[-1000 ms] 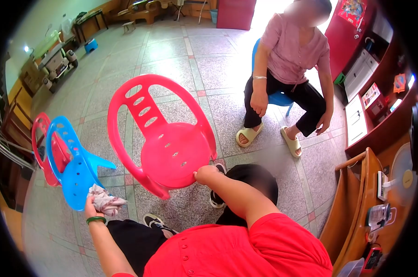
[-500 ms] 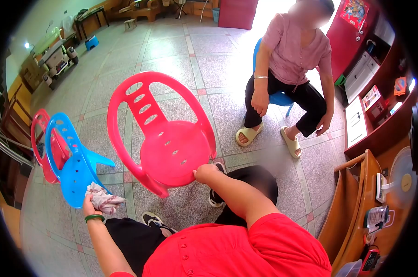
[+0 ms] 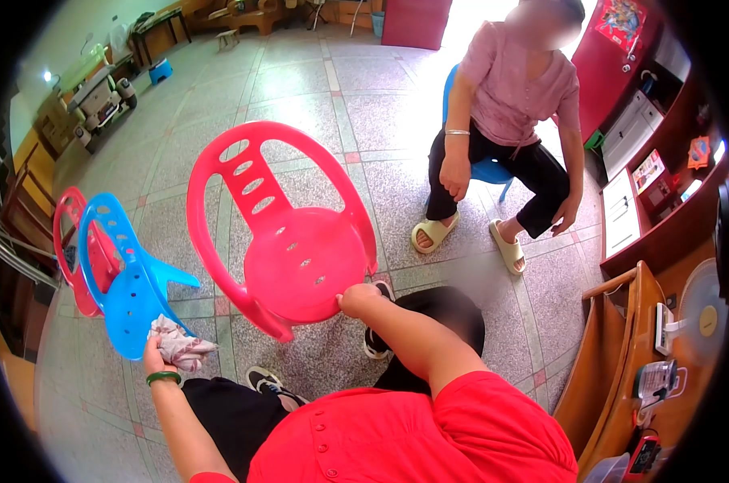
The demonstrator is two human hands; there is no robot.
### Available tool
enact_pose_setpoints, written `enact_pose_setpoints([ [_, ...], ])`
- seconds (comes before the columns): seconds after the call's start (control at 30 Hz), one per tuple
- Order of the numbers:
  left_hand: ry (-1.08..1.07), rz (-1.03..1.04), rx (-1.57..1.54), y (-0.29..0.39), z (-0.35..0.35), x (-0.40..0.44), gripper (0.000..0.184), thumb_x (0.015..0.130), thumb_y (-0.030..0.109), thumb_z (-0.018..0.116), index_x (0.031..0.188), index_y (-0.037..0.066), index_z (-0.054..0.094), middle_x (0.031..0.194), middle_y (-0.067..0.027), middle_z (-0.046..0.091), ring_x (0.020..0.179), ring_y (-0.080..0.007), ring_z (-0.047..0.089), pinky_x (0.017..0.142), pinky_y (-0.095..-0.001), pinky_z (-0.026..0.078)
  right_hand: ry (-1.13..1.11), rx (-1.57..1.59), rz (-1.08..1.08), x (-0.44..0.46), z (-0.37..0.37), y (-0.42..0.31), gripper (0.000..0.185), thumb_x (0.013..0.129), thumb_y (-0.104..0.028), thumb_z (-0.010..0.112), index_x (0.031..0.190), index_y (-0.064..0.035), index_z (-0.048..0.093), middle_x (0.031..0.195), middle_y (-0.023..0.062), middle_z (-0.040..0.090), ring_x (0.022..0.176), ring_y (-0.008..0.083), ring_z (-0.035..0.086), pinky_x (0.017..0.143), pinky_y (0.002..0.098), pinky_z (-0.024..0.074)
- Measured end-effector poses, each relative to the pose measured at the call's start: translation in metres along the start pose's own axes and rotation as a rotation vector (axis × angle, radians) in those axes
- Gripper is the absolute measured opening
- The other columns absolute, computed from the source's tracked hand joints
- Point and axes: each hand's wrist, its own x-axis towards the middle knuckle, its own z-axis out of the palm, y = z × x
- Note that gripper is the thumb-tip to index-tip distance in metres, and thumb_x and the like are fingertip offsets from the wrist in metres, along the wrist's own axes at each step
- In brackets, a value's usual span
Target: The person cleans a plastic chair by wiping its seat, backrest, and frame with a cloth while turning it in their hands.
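Directly ahead of me stands a red plastic chair (image 3: pixel 304 262) with a slotted backrest and curved arms. My right hand (image 3: pixel 360 301) is closed on the front edge of its seat. To the left, my left hand (image 3: pixel 152 357) grips a crumpled pale cloth (image 3: pixel 181 344) with dark reddish markings; a green bangle circles that wrist. The cloth is close to the front edge of a blue plastic chair (image 3: pixel 129 310), and I cannot tell whether they touch. Another red chair (image 3: pixel 97 258) is partly hidden behind the blue one.
A person (image 3: pixel 513 121) sits on a blue chair (image 3: pixel 487 171) at the upper right. On my right is a wooden cabinet (image 3: pixel 614 362) with a fan (image 3: pixel 702 318) beside it. A small blue stool (image 3: pixel 161 72) rests on the tiled floor (image 3: pixel 292 92) farther back.
Hardly anything differs. The view has shifted very slightly; both hands keep their holds, and the chairs stay where they were.
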Motion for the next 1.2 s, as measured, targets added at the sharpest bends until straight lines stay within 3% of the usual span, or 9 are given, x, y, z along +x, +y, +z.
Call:
enact_pose_setpoints([
  [0.53,0.001,0.015,0.021,-0.001,-0.003,0.004,0.032,0.077,0.010,0.051,0.107,-0.003,0.056,0.106,-0.0129,0.061,0.096,-0.0291,0.060,0.085,-0.0424,0.050,0.040,0.015,-0.010,0.004,0.006,0.003,0.054,0.094,-0.042,0.030,0.109,-0.0022,0.063,0.114,0.0164,0.061,0.108,0.0311,0.057,0.090,0.0439,0.0440],
  [0.6,0.009,0.013,0.020,-0.002,-0.004,0.005,0.033,0.077,0.010,0.051,0.107,-0.003,0.056,0.106,-0.0129,0.061,0.096,-0.0292,0.060,0.085,-0.0424,0.050,0.017,-0.014,-0.027,0.007,0.007,0.002,0.046,0.093,-0.037,0.035,0.113,-0.0051,0.062,0.118,0.0136,0.060,0.108,0.0312,0.058,0.087,0.0484,0.0466],
  [0.8,-0.013,0.008,0.020,-0.002,-0.007,0.008,0.033,0.077,0.009,0.050,0.107,-0.003,0.056,0.106,-0.0129,0.060,0.096,-0.0295,0.060,0.085,-0.0425,0.050,-0.003,-0.086,-0.101,0.002,0.002,0.002,0.042,0.093,-0.031,0.035,0.112,-0.0054,0.063,0.118,0.0129,0.060,0.106,0.0307,0.059,0.081,0.0517,0.0492],
  [0.87,-0.027,0.011,0.033,-0.003,-0.009,0.011,0.036,0.078,0.013,0.052,0.111,0.001,0.055,0.108,-0.0125,0.061,0.097,-0.0306,0.061,0.086,-0.0446,0.050,-0.006,-0.082,-0.097,0.000,0.000,0.001,0.040,0.093,-0.029,0.036,0.113,-0.0056,0.062,0.119,0.0127,0.060,0.107,0.0306,0.059,0.080,0.0523,0.0499],
  [1.2,-0.015,0.016,0.030,-0.002,-0.009,0.009,0.031,0.078,0.009,0.049,0.106,-0.003,0.057,0.105,-0.0122,0.060,0.095,-0.0280,0.060,0.084,-0.0418,0.050,-0.037,-0.157,-0.132,0.004,0.002,0.001,0.035,0.092,-0.021,0.041,0.117,-0.0063,0.060,0.123,0.0118,0.058,0.108,0.0310,0.058,0.077,0.0523,0.0522],
])
